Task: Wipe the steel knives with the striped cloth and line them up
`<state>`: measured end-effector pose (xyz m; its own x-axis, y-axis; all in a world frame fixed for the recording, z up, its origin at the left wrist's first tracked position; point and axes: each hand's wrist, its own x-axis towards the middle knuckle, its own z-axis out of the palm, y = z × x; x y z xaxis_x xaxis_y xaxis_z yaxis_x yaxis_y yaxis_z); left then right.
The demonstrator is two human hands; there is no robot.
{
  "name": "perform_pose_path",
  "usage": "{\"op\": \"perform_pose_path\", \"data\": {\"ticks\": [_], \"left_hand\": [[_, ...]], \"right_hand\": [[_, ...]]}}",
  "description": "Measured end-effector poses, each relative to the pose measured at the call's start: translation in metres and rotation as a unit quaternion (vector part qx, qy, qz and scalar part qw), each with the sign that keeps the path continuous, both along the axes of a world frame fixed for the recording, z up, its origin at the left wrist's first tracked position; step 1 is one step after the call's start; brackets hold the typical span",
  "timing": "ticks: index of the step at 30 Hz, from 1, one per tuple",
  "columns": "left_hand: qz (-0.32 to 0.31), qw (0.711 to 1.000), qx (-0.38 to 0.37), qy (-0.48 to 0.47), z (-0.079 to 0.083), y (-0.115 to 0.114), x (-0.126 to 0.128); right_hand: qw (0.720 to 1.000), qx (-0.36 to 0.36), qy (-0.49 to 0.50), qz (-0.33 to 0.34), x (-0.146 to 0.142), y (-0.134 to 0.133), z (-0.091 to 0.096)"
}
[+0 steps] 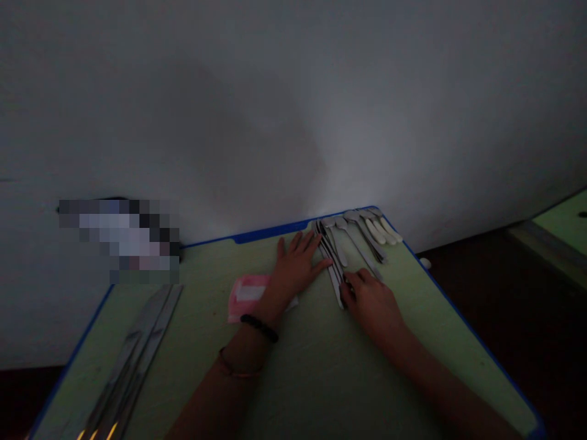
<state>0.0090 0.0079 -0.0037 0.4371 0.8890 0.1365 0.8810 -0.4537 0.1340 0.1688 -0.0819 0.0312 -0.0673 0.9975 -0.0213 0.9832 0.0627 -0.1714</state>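
Dim overall; the plain grey wall (380, 140) brightens right of centre, beside a broad soft shadow. The pale-green, blue-edged table (192, 324) darkens toward the bottom. Yellow glints mark the long silver metal knives (162, 316); coarse pixelation covers one patch.

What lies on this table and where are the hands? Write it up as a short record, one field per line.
surface: pale green table with blue edging, against a wall
left hand: fingers spread, thumb at the bunched forks
right hand: fingers at the forks' handle ends; grip unclear
right of the forks: metal spoons, then white-handled cutlery near the far right corner
under the left wrist: flat pink-and-white item, partly hidden
table's left side: long metal knives
lighting: dim
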Motion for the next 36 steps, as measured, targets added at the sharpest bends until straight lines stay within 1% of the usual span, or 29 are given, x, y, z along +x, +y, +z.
{"op": "perform_pose_path", "data": {"ticks": [3,7,12,15,18,24,29,36], "left_hand": [[0.005,1.0,0.004,0.004,0.001,-0.001,0.0],[0.016,1.0,0.007,0.007,0.0,-0.002,-0.001],[0.021,1.0,0.006,0.007,-0.002,-0.002,-0.002],[0.018,1.0,0.01,0.005,-0.002,-0.003,-0.002],[0.019,1.0,0.007,0.008,-0.001,-0.003,-0.002],[0.007,1.0,-0.003,0.011,-0.001,-0.002,-0.003],[0.001,1.0,-0.004,0.005,-0.001,-0.002,-0.003],[-0.001,1.0,-0.013,0.005,-0.002,-0.001,-0.004]], "right_hand": [[1.0,-0.006,0.006,0.001,0.002,-0.001,0.001],[0.999,0.016,0.033,0.005,0.003,-0.002,-0.001],[0.991,0.069,0.111,0.032,0.007,-0.007,-0.013],[0.986,0.086,0.134,0.043,0.01,-0.008,-0.018],[0.983,0.09,0.15,0.049,0.011,-0.007,-0.02],[0.981,0.09,0.167,0.035,0.012,-0.007,-0.02],[0.981,0.083,0.171,0.037,0.014,-0.007,-0.02],[0.979,0.1,0.178,0.03,0.019,-0.007,-0.023]]}}
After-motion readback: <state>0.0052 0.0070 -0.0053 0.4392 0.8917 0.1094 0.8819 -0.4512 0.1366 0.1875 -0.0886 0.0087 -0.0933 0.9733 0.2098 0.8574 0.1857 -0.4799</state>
